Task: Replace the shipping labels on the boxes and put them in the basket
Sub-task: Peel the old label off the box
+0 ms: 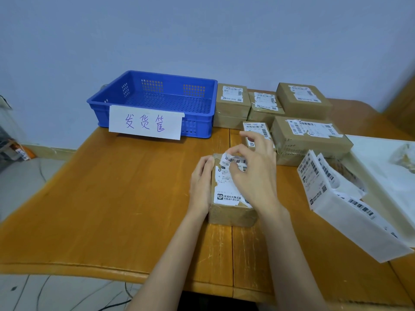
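A small brown cardboard box (231, 213) lies on the wooden table in front of me, with a white shipping label (225, 187) on its top. My left hand (201, 182) lies flat against the box's left side. My right hand (253, 169) hovers over the far end of the box and pinches the label's lifted top edge between thumb and forefinger. The blue basket (152, 108) stands at the back left of the table, with a white handwritten paper sign on its front wall.
Several more labelled cardboard boxes (307, 135) are stacked at the back right. A fanned stack of fresh labels on backing paper (343, 205) lies to my right. A white sheet with crumpled scraps (402, 158) sits at the far right edge.
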The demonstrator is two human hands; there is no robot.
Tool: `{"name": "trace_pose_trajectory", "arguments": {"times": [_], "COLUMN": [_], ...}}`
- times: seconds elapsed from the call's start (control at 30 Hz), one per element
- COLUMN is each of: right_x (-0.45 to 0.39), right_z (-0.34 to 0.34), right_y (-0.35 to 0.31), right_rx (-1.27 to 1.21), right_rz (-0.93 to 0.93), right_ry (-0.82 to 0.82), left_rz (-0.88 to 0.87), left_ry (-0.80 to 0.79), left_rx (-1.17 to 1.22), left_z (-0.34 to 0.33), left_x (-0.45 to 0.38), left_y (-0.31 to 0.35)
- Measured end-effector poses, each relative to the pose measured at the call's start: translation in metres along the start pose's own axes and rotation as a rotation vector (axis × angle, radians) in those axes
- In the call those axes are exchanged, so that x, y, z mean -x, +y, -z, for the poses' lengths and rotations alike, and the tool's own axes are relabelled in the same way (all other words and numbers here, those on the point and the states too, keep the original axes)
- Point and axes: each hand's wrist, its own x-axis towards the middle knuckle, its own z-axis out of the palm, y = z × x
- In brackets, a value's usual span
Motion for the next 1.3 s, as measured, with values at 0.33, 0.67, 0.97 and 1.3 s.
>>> {"name": "trace_pose_trajectory", "arguments": {"times": [0.33,0.67,0.97,1.3], "right_x": [-0.002,0.002,0.000,0.000], "right_z": [-0.006,-0.009,-0.012,-0.009], "right_y": [-0.004,-0.007,-0.005,-0.002], "right_rx": [0.132,0.154,0.104,-0.054], "right_rz": [0.142,0.163,0.147,0.065], "right_ry": [-0.118,-0.085,-0.163,-0.208], "left_rz": [0.016,0.001,0.023,0.015], "left_ry": [-0.007,0.002,0.004,0.012], "left_rx": [-0.006,-0.043,-0.011,-0.009], "left_z": [0.000,0.001,0.001,0.001], "left_x": [-0.001,-0.001,-0.002,-0.003], "left_y": [0.001,-0.001,-0.001,-0.002]}}
